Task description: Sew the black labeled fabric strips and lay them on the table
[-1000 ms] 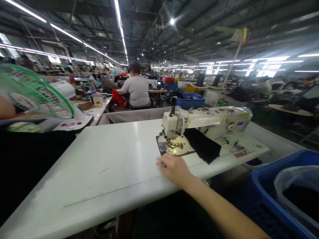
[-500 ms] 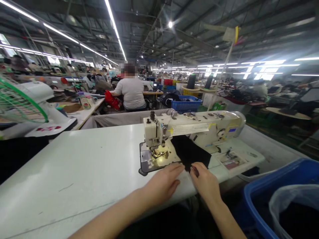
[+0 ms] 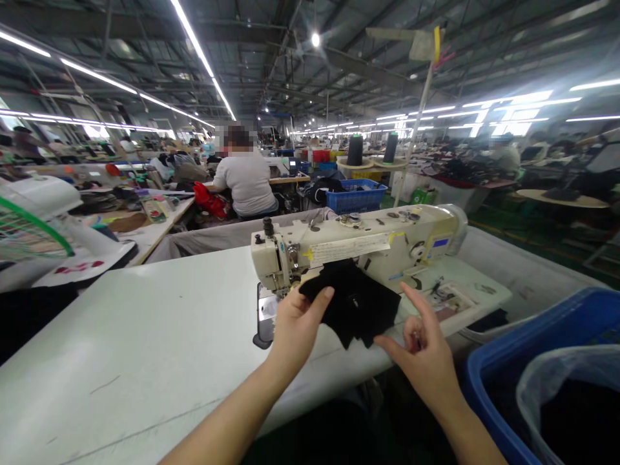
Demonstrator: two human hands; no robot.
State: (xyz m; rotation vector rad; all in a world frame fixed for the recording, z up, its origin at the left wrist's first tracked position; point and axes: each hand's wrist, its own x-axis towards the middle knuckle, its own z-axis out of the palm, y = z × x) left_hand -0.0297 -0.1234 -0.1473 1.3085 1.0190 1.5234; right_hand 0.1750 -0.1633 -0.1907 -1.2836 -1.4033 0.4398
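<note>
Here's the handling step: the left hand [image 3: 295,326] pinches the left edge of a black fabric piece [image 3: 358,300], thumb on top, right beside the head of the sewing machine [image 3: 378,226]. The right hand [image 3: 426,349] has its fingers spread, thumb at the fabric's near corner; whether it touches, I can't tell. The next move, I'd judge, calls for a steady left pinch and right-hand support. Half a second ago both hands met at the fabric's near edge over the desk [image 3: 145,336]; now they're apart, the fabric shifted and partly lifted.
</note>
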